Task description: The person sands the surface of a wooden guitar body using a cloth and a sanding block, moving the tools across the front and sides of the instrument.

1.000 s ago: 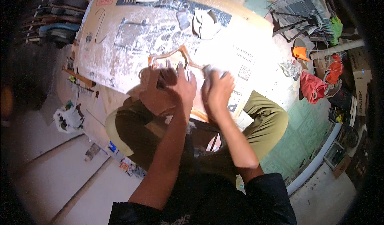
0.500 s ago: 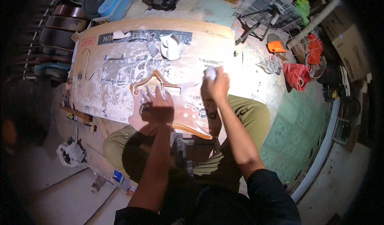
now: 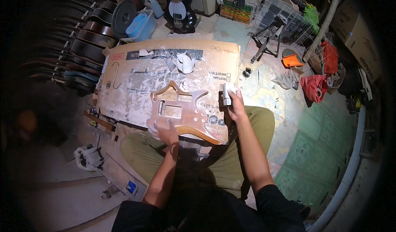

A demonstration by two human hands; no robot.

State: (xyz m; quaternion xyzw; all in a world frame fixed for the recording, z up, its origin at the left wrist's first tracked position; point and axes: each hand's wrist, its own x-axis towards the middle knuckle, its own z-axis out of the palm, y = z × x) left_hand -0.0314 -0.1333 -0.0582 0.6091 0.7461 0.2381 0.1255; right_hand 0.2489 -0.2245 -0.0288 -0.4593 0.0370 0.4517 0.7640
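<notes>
An unpainted guitar body [image 3: 185, 120] with cut cavities, dusted pale over orange-brown edges, lies near the front of a dusty cardboard sheet [image 3: 115, 104]. My left hand [image 3: 164, 132] is at its lower left, fingers apart and somewhat blurred, touching the body. Beyond the body's right side, my right hand [image 3: 236, 106] grips a pale rectangular block [image 3: 228, 93], apparently wrapped in paper. Crumpled pale paper [image 3: 185, 63] and a small grey scrap [image 3: 170, 63] lie farther back on the cardboard.
Guitars [image 3: 97, 38] line the left wall; a black guitar [image 3: 185, 19] stands behind. A blue tub [image 3: 140, 28], wire cage [image 3: 268, 11], tripod [image 3: 266, 44], orange scoop [image 3: 293, 60] and red bag [image 3: 313, 87] surround the cardboard. My crossed legs [image 3: 262, 129] are beneath my arms.
My right hand has moved off the guitar body to the right with the block. My left hand has slid down toward the body's near-left edge, uncovering the cavities. The camera view has also shifted.
</notes>
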